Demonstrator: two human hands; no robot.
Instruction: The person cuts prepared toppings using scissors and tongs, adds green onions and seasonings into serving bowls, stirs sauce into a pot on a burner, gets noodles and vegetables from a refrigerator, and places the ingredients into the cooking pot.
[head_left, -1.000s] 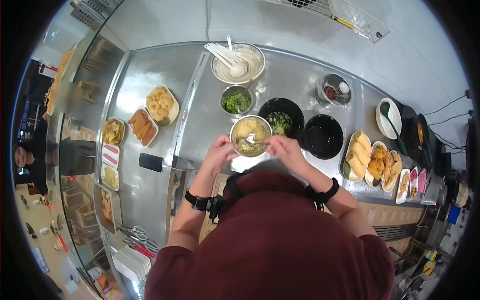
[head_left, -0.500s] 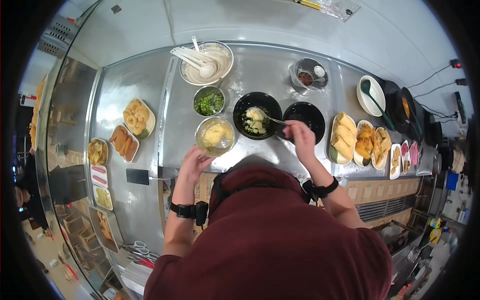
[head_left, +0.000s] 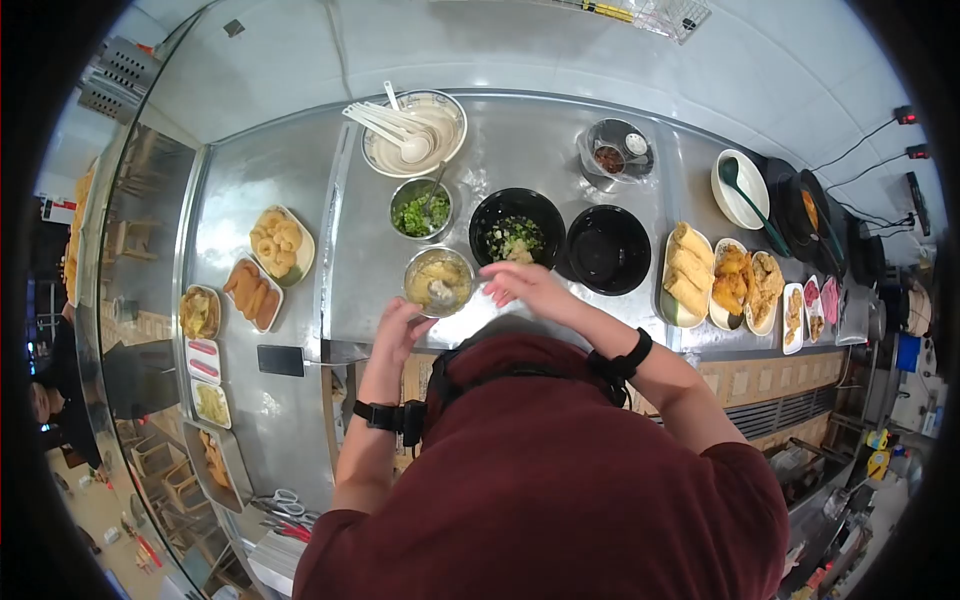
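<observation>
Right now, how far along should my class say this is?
Looks done: one black bowl holds greens and pale mince. In hand: left hand grips a metal bowl of yellowish mince; right hand seemingly works its spoon. Perhaps left: the other black bowl, showing no greens.

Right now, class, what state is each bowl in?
Small round steel bowl: in left fingers, yellow food inside.
Deeper steel bowl: holding chopped greens.
Left black round bowl: part-filled.
Right black round bowl: seemingly empty.
Patterned white bowl: holding white spoons.
Plain white bowl: holding dark-green ladle.
</observation>
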